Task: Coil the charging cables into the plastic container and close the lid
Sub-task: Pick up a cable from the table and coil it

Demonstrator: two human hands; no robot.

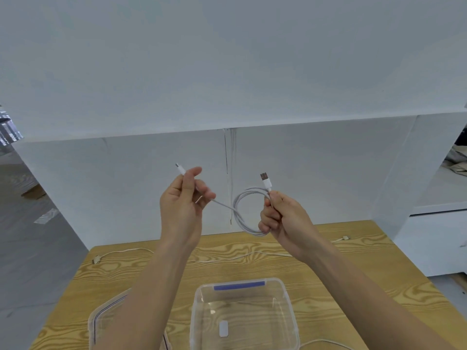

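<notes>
The white cable [242, 208] is held in the air above and beyond the container [195, 313], partly wound into a loop. The right hand [281, 219] has its fingers [271, 215] curled around the loop, below the USB plug. The left hand [181, 204] pinches the other end. The open container stands on the desk [328, 286], its lid [106, 315] just left. A second cable [227, 257] lies beyond the container.

The cable [225, 205] pinched in my left hand [182, 205] and gripped in my right hand [280, 215] is white and matt. Above my right grip, its plug [265, 179] has a smooth white plastic shell and a metal tip. Below both grips, the container [290, 311] and lid [98, 322] are clear glossy plastic, on a table [328, 279] of smooth, boldly grained wood.
</notes>
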